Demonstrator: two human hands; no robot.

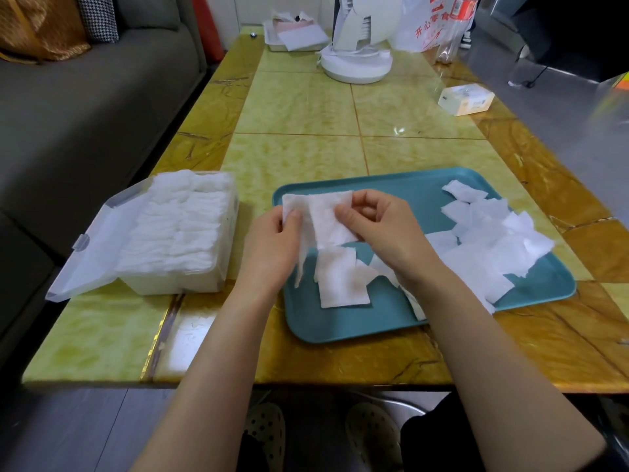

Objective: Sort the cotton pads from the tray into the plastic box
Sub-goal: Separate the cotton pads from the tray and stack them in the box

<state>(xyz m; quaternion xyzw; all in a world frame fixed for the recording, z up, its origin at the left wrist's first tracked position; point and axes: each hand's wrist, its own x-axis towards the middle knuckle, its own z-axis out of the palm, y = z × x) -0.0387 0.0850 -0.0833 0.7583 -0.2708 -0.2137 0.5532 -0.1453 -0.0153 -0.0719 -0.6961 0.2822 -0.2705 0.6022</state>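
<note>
The left forearm (218,362) and right forearm (483,352) are bare, with skin uncovered from the left hand (272,247) and right hand (384,233) back to the near edge of the view. At the near edge are two pale slippers (267,434) dotted with dark round holes. To their right is a black garment (439,437).

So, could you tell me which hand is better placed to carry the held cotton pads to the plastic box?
Left, probably. The left hand grips the cotton pads and is nearer the plastic box, which stands open left of the tray; the right hand would have to cross over.
</note>
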